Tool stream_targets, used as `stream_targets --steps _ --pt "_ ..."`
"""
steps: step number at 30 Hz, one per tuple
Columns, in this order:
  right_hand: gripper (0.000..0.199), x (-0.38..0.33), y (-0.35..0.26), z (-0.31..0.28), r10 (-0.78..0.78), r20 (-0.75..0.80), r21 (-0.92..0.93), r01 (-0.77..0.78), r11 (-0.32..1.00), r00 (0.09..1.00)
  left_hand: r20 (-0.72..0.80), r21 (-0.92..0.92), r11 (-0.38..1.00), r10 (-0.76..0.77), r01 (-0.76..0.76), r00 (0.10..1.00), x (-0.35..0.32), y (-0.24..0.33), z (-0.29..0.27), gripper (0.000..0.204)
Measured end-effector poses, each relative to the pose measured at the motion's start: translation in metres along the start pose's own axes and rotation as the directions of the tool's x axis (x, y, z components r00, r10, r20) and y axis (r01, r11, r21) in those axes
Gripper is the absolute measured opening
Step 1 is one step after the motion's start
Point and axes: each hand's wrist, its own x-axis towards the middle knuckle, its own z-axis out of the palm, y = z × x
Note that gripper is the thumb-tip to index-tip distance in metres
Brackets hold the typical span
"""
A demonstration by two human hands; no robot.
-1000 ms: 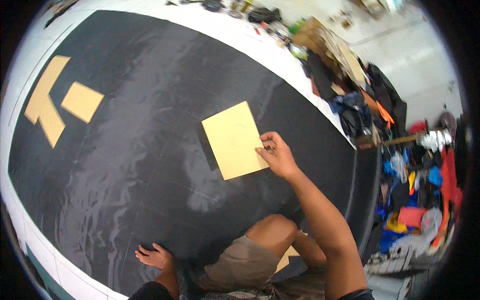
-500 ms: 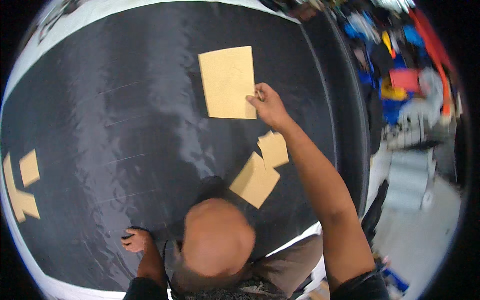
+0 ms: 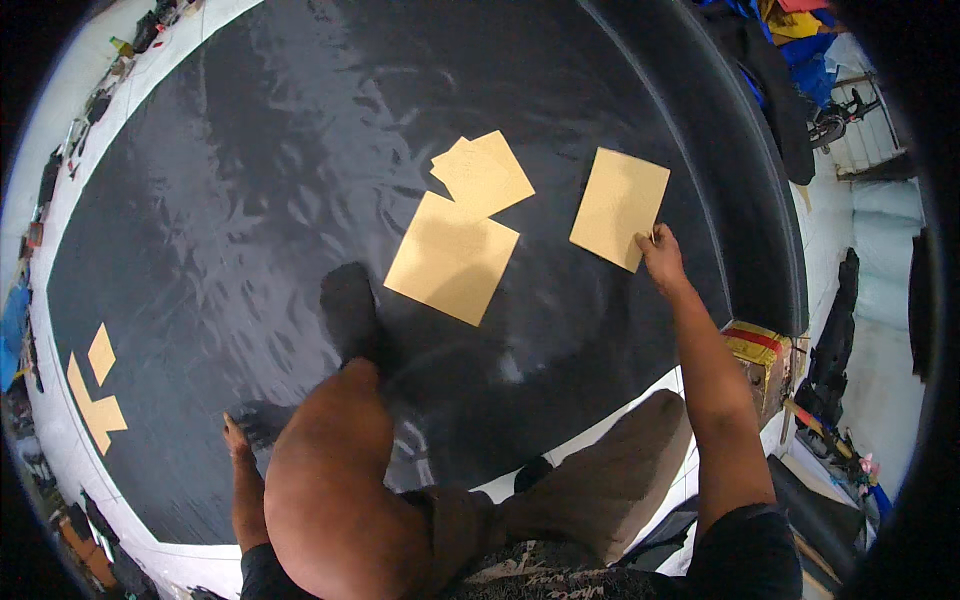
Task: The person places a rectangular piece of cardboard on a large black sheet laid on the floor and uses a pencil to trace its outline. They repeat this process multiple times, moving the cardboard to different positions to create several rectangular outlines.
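Note:
At the right, my right hand (image 3: 662,258) is closed at the lower edge of a tan rectangular card (image 3: 620,208). Its thumb touches the card, and a small thin stick shows between the fingers. The card lies flat on a large black sheet (image 3: 520,370) with a glossy, wrinkled surface. Left of it, nearer the middle, two more groups of tan card overlap: a larger lower piece (image 3: 452,258) and notched upper pieces (image 3: 485,173). My left hand (image 3: 235,435) rests on the black sheet at lower left, partly side-on, fingers extended, holding nothing visible.
Small tan pieces (image 3: 100,405) lie by the sheet's far left edge. My bent knee (image 3: 330,470) rises between the hands. A thick black fold or roll (image 3: 745,150) runs along the right side. Beyond it stand a taped carton (image 3: 757,350) and cluttered goods. White tiled floor borders the sheet.
My right hand has left the upper edge area with the card, which now lies farther right and turned. The view has shifted, and my knee stands higher at the left.

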Motion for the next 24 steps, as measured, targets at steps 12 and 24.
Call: stream_targets --steps 12,24 --pt "0.030 -0.053 0.166 0.053 0.038 0.141 0.211 -0.067 0.975 0.989 0.503 -0.198 0.783 0.598 -0.590 0.624 -0.181 -0.121 -0.020 0.065" --pt "0.037 -0.044 0.180 0.073 -0.033 0.051 0.182 0.024 0.983 0.998 0.549 -0.219 0.863 0.495 -0.456 0.674 -0.232 -0.237 -0.210 0.048"
